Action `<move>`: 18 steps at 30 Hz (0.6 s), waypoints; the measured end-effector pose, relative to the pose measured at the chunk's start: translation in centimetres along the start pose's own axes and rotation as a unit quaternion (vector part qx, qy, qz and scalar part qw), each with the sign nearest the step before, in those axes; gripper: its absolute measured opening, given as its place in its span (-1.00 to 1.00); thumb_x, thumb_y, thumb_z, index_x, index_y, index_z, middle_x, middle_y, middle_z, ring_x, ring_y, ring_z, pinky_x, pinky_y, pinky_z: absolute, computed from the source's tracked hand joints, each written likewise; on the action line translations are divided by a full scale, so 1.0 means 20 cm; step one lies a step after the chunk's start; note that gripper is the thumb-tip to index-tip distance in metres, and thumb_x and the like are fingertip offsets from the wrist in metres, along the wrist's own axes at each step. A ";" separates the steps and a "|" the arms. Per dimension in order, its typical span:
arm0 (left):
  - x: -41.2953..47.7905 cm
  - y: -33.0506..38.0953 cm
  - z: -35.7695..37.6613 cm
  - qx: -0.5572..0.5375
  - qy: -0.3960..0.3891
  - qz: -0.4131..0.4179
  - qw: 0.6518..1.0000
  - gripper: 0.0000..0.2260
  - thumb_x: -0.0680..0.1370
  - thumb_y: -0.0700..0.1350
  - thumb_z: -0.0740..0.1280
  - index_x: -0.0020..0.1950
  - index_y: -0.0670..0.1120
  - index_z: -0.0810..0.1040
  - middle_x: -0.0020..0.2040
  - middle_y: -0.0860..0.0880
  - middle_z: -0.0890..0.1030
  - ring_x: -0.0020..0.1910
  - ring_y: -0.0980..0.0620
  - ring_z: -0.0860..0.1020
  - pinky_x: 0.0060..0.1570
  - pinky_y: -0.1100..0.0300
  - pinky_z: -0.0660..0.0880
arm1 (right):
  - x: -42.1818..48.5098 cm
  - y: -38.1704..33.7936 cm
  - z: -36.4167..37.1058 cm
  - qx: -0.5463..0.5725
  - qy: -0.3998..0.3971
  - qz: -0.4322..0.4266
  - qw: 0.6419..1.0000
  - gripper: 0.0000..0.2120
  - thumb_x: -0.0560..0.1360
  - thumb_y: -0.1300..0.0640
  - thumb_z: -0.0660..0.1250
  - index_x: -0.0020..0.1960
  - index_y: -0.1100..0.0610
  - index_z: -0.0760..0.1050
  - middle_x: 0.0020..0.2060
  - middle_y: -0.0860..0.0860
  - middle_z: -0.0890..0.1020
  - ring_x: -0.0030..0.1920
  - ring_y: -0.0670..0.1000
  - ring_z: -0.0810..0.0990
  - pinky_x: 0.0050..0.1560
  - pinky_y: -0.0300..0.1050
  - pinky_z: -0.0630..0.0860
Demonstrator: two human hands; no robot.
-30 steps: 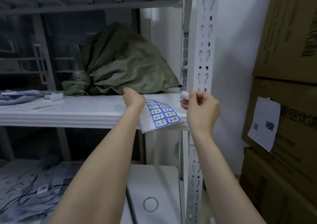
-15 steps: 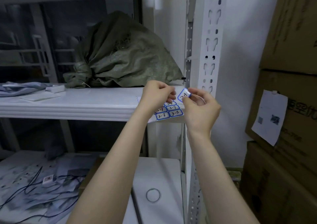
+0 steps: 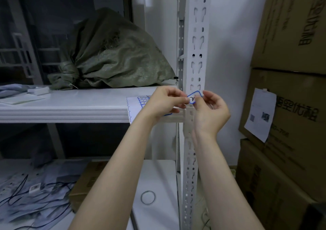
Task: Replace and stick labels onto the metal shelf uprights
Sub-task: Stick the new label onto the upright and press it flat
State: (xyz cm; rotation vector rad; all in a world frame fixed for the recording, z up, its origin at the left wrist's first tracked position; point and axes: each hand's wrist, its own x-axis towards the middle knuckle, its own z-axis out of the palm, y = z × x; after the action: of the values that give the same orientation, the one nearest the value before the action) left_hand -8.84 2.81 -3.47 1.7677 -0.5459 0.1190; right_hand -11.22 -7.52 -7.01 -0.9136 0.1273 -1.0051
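sack (image 3: 114, 57): lay on shelf (image 3: 61, 106), left of upright (image 3: 196, 36) | label sheet (image 3: 135, 104): hung over shelf edge, under left hand (image 3: 162, 104) | label (image 3: 194, 97): sat between left hand and right hand (image 3: 210, 111), before upright | boxes (image 3: 291, 36): stood stacked right of upright | cables (image 3: 26, 194): lay below shelf

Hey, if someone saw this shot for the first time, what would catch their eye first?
Dead centre, the left hand and right hand pinch a small blue-edged label between them, right in front of the white slotted upright. Behind, on the shelf, sits a bulky green sack, and brown cartons stack up at the right.
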 end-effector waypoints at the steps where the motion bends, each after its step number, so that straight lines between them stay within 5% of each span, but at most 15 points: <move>1: 0.00 0.00 0.02 -0.003 0.000 0.006 1.000 -0.94 0.48 -0.23 0.45 -0.13 -0.12 0.61 -0.34 0.06 0.65 -0.31 0.14 0.60 -0.31 0.33 0.52 | 0.01 -0.01 -0.01 0.001 -0.002 0.001 1.000 -0.83 0.36 0.41 0.42 -0.16 0.17 0.58 -0.35 0.00 0.61 -0.35 -0.16 0.60 -0.09 -0.11 0.63; 9: 0.04 0.04 0.10 -0.025 0.067 0.042 0.997 -0.89 0.56 -0.28 0.35 0.05 -0.28 0.55 -0.15 -0.11 0.60 -0.29 0.13 0.58 -0.34 0.30 0.55 | 0.10 -0.01 -0.05 -0.039 -0.059 0.018 0.997 -0.81 0.37 0.34 0.45 -0.20 0.05 0.62 -0.28 0.03 0.67 -0.23 0.00 0.66 -0.03 0.02 0.64; 18: 0.11 0.06 0.14 -0.027 0.175 0.101 0.979 -0.97 0.49 -0.24 0.43 -0.12 -0.13 0.63 -0.25 -0.04 0.63 -0.34 0.15 0.54 -0.37 0.33 0.48 | 0.23 -0.07 -0.02 -0.149 -0.122 -0.055 0.980 -0.96 0.40 0.17 0.45 -0.16 0.06 0.67 -0.28 -0.06 0.69 -0.22 -0.06 0.66 -0.10 -0.18 0.61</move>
State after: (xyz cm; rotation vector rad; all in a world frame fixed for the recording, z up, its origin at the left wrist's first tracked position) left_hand -8.06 -0.72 -2.35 1.5879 -0.4648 0.5426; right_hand -9.85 -11.64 -4.87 -1.3226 0.0191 -0.9812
